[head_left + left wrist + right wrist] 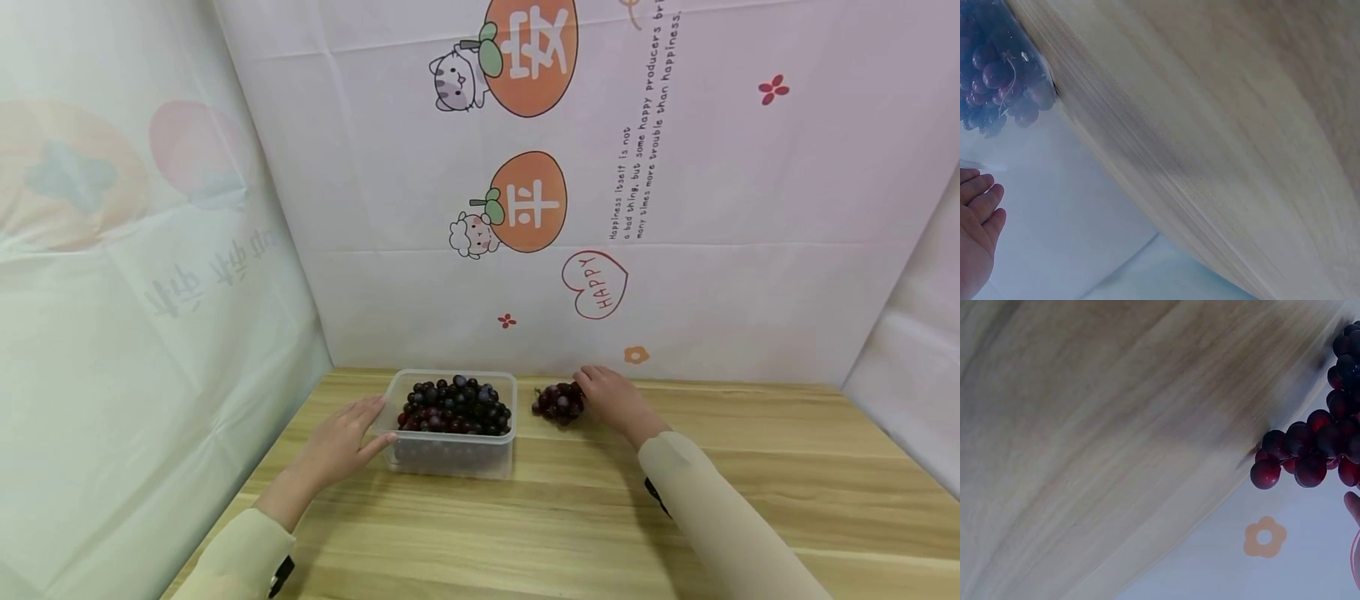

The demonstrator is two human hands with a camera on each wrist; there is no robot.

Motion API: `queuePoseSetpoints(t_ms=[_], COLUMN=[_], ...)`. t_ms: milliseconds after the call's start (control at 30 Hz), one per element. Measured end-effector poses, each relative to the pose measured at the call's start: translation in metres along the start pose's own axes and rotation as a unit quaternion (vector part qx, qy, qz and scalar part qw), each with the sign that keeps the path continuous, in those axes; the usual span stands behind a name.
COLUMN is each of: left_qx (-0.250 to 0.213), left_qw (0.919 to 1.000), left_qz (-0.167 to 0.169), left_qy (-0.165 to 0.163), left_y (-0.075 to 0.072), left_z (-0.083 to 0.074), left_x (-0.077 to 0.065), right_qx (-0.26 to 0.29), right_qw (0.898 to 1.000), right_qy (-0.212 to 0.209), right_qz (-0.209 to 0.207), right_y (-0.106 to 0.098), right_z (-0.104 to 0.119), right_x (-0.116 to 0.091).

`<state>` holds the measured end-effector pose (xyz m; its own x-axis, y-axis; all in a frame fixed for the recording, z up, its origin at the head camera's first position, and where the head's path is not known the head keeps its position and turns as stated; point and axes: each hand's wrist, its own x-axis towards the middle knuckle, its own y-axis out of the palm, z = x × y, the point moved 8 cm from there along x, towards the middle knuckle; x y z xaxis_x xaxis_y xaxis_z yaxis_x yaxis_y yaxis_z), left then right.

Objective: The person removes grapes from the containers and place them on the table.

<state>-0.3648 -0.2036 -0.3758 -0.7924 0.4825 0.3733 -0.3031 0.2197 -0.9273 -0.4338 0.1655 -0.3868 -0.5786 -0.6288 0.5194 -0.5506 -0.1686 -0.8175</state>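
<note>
A clear plastic container [452, 454] full of dark grapes [457, 404] stands on the wooden table. Against its left side lies my left hand [341, 442], fingers stretched out along the rim and thumb at the front corner. The left wrist view shows grapes [997, 75] through the plastic wall, above the fingertips. To the right of the container is a separate bunch of dark red grapes [559, 403]. My right hand [611, 398] holds this bunch at its right end, the fingers reaching over the far side. Only a fingertip [1352, 505] shows beside the bunch in the right wrist view.
The wooden table [750, 467] ends at a white printed cloth [712, 317] that hangs along its back edge. Another cloth [150, 350] hangs at the left, close to the left forearm, and one more [918, 350] at the right.
</note>
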Motion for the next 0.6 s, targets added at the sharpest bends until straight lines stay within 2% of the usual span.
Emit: queuePoseSetpoints(t_ms=[367, 600], left_qx=[-0.003, -0.001], left_qw=[1.0, 1.0], left_qz=[0.0, -0.001], left_qy=[-0.003, 0.001], left_y=[-0.0001, 0.0], left_z=[0.0007, 0.0006], left_x=[-0.0004, -0.0006], right_qx=[0.021, 0.017], right_qw=[0.999, 0.997], right_qy=[-0.009, -0.009], right_qz=[0.028, 0.068], right_y=[0.001, 0.0041], right_z=[-0.001, -0.0021], right_x=[-0.0032, -0.0053])
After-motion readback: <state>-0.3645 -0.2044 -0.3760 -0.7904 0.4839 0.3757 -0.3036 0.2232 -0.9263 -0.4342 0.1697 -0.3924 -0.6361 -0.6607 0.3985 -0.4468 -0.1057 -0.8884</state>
